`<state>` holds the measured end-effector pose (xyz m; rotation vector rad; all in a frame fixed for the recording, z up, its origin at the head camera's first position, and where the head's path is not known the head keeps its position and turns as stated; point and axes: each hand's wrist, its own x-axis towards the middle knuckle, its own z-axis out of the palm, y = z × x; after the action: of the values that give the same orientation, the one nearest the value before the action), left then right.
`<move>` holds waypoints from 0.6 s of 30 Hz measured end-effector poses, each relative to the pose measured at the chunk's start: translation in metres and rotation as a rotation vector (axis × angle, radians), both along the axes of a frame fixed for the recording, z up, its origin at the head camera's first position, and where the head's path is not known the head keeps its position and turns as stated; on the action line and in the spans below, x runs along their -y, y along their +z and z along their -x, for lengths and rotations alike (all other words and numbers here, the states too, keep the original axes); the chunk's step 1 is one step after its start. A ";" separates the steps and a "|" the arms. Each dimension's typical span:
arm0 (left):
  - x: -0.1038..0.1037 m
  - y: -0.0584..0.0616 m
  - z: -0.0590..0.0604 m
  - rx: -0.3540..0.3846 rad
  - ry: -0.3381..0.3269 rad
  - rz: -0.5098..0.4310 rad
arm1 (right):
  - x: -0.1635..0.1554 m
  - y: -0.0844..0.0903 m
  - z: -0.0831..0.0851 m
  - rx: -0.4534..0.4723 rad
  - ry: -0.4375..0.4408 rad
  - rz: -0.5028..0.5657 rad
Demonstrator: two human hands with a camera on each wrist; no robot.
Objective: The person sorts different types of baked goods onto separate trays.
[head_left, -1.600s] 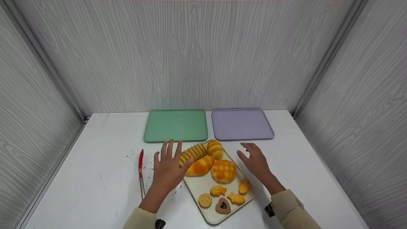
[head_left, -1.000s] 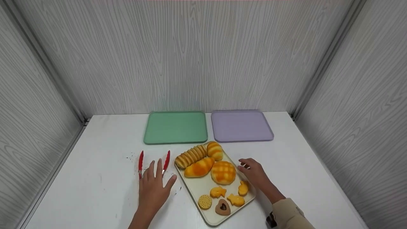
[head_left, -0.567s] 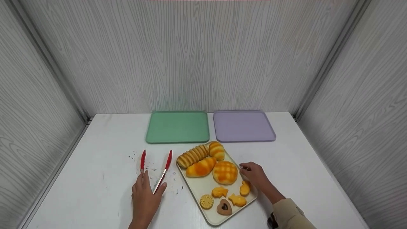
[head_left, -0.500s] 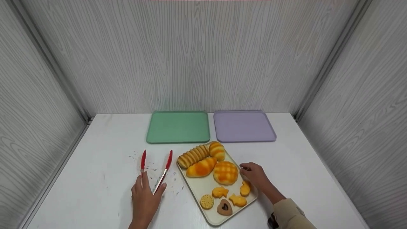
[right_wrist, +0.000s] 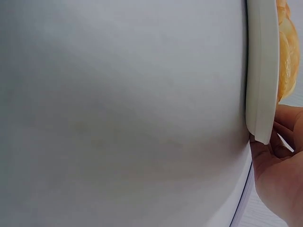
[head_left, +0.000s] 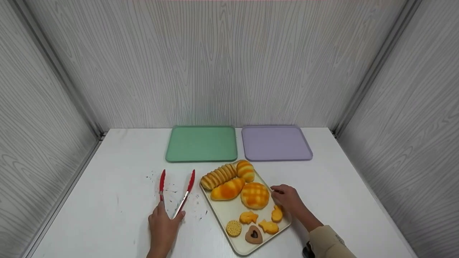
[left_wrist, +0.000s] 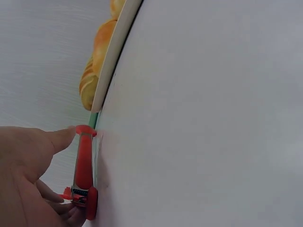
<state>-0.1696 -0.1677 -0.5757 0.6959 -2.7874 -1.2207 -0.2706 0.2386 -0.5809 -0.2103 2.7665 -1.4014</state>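
Note:
Red-tipped metal tongs [head_left: 190, 183] lie spread on the table, left of a cream tray [head_left: 221, 210]. My left hand [head_left: 163, 229] grips them near the handle end, thumb on one arm and fingers at the other; the left wrist view shows the thumb against a red handle [left_wrist: 84, 163]. At the tray's right side, my right hand [head_left: 289, 201] pinches its rim [right_wrist: 262, 71]. On the tray sit a ridged loaf [head_left: 218, 176], a striped bun [head_left: 245, 170], an oval bread [head_left: 227, 189], a checked round bun [head_left: 255, 195], and several small biscuits [head_left: 248, 217].
Behind the cream tray, a green tray [head_left: 201, 144] and a purple tray [head_left: 277, 143] lie side by side at the back of the white table [head_left: 118, 200]. Grey wood-grain panels [head_left: 222, 64] enclose the back and both sides.
From over the tray, my left hand has moved left and down and closed round the tongs. My right hand has come down to the tray's right rim. The breads stay put.

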 end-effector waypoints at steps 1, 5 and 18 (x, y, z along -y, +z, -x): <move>0.000 -0.001 0.001 0.006 0.002 0.001 | 0.000 0.000 0.000 -0.001 0.002 0.003; -0.001 -0.006 0.004 0.026 0.007 0.015 | 0.000 -0.001 0.000 -0.021 0.014 0.002; -0.005 -0.011 0.012 0.013 0.060 0.072 | -0.003 -0.002 -0.001 -0.058 0.040 -0.012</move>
<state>-0.1812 -0.1623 -0.5865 0.7791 -2.7827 -1.1034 -0.2700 0.2413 -0.5829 -0.3086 2.7995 -1.3904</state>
